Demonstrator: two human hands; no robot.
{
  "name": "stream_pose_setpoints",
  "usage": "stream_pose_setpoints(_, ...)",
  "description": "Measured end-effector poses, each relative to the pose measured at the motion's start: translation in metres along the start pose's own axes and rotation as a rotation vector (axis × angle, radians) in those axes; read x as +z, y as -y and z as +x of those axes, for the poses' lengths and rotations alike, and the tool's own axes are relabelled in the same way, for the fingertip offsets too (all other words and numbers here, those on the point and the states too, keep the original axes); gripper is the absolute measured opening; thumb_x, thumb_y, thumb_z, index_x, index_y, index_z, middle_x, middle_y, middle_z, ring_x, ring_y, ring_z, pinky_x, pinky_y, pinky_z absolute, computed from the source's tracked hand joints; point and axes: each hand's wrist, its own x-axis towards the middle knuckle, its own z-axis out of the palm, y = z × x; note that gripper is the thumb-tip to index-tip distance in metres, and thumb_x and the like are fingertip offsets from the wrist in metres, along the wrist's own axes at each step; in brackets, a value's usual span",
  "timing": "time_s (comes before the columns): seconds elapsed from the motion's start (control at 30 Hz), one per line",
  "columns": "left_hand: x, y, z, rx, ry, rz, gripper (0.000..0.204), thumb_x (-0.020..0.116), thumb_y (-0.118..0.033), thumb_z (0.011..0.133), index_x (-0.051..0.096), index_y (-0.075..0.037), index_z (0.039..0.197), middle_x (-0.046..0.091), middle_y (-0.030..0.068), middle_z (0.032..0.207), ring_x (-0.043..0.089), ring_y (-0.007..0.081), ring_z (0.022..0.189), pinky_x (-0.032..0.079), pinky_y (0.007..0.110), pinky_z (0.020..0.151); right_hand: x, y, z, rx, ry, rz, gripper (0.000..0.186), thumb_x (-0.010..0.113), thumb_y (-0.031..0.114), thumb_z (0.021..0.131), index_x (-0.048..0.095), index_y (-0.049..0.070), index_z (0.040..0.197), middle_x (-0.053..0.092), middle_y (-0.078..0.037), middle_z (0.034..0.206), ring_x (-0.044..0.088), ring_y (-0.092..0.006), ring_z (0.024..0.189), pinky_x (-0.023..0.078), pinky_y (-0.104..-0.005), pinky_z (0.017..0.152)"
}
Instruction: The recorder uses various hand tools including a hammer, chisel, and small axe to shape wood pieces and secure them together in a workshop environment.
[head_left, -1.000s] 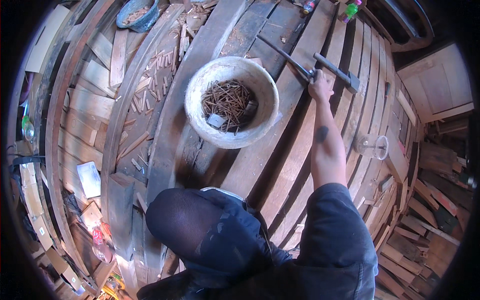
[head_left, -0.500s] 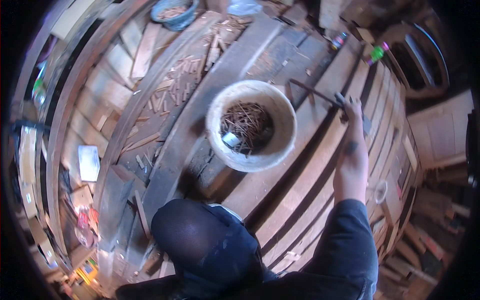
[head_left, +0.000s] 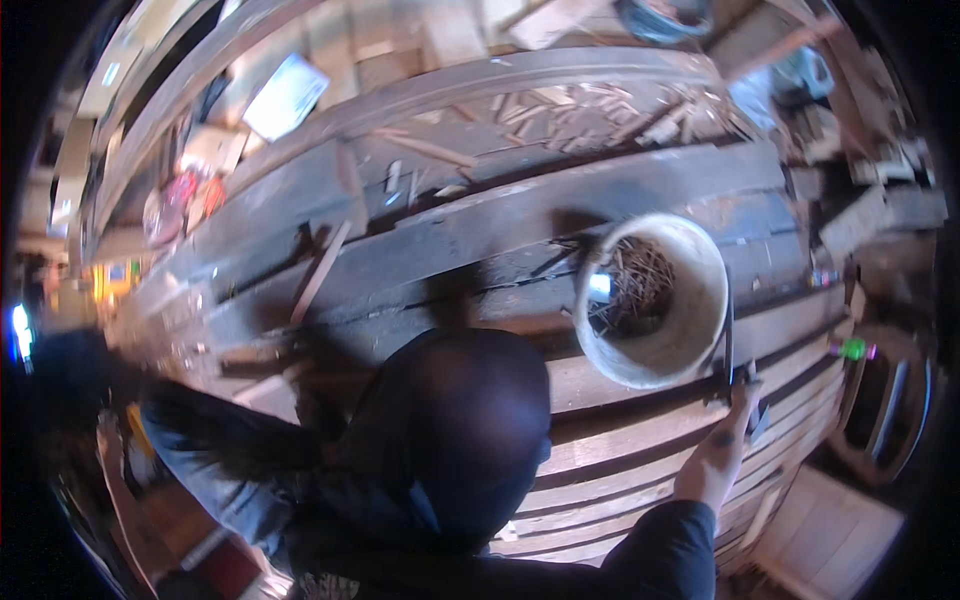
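My right hand is closed around a tool with a long dark metal bar; it looks like a bar clamp, but blur hides its details. The bar stands close by the right side of a whitish bucket. Inside the bucket lies a heap of thin rusty nails with a small pale object beside them. At the left, a dark sleeve reaches outward; the hand beyond it is lost in dark blur. A dark rounded shape fills the lower middle.
Long wooden beams run across the view, with wood offcuts scattered between them. Slatted boards lie near my right arm. A blue basin stands at the back, a green bottle at the right.
The view has swung, so the bucket sits farther right and lower. My right hand has come nearer, keeping hold of the bar tool. A dark sleeve now shows at the left.
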Motion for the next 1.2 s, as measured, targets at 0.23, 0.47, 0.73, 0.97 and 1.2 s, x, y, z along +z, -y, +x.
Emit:
stream_pose_setpoints(0.23,-0.03,0.087,-0.012,-0.132,-0.01,-0.188,0.036,0.05,-0.024,0.103,0.058,-0.004,0.132,0.051,0.0037,0.083,0.046,0.0168,0.075,0.041,0.032,0.072,-0.124,0.051,-0.043,0.312,-0.211,0.473,0.047,0.055,0.011,0.099,0.042,0.008,0.145,0.066,-0.02,0.119,0.07,-0.0251,0.096,0.057,-0.0309,0.093)
stream_pose_setpoints(0.47,0.035,0.171,0.0,0.127,0.118,0.019,0.041,0.059,-0.015,0.097,0.055,-0.003,0.136,0.067,0.0052,0.119,0.067,0.0166,0.097,0.054,0.03,0.079,-0.256,0.199,-0.168,-0.271,-0.205,0.524,0.036,0.055,0.016,0.1,0.048,0.005,0.134,0.066,-0.02,0.112,0.068,-0.0277,0.092,0.056,-0.0347,0.087)
stream_pose_setpoints(0.73,0.078,0.149,-0.093,-0.183,-0.028,0.284,0.035,0.057,-0.029,0.098,0.064,-0.005,0.122,0.07,0.011,0.111,0.068,0.0249,0.095,0.054,0.037,0.08,-0.399,0.353,-0.377,-0.904,0.151,0.298,0.03,0.056,0.022,0.101,0.055,0.002,0.122,0.067,-0.021,0.104,0.065,-0.0306,0.086,0.055,-0.0391,0.081)
stream_pose_setpoints(0.97,-0.036,0.036,-0.354,-0.73,-0.089,0.293,0.06,0.055,-0.067,0.092,0.075,-0.011,0.086,0.071,0.0187,0.088,0.069,0.0356,0.091,0.053,0.048,0.08,-0.572,0.463,-0.536,-1.443,0.375,0.053,0.031,0.057,0.028,0.102,0.061,-0.002,0.111,0.067,-0.022,0.096,0.063,-0.0332,0.081,0.054,-0.0429,0.075)
stream_pose_setpoints(1.2,-0.124,-0.09,-0.747,-1.378,-0.107,0.172,0.067,0.063,-0.076,0.079,0.075,-0.01,0.08,0.073,0.0168,0.089,0.071,0.035,0.088,0.054,0.048,0.078,-0.761,0.503,-0.694,-2.041,0.344,-0.024,0.041,0.058,0.032,0.101,0.067,-0.008,0.097,0.067,-0.022,0.09,0.058,-0.0342,0.078,0.05,-0.0468,0.071)
